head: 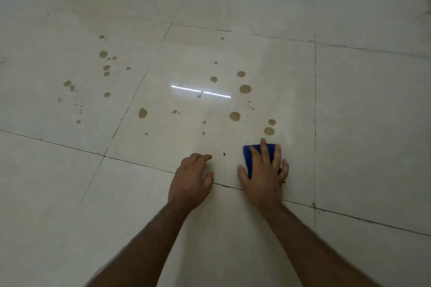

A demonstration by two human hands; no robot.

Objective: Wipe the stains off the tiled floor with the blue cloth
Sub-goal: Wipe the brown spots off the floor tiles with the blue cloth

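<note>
Pressing folded blue cloth (249, 158) flat — glossy tiled floor (349, 100).

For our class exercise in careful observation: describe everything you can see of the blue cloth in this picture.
The blue cloth is a deep, plain blue and looks like soft fabric, folded into a small pad. It lies flat on the pale tiled floor, just short of the nearest brown stains. The right hand presses down on it with spread fingers, hiding most of it; only its far edge and left side show. The left hand rests on the floor beside it, apart from it.
</note>
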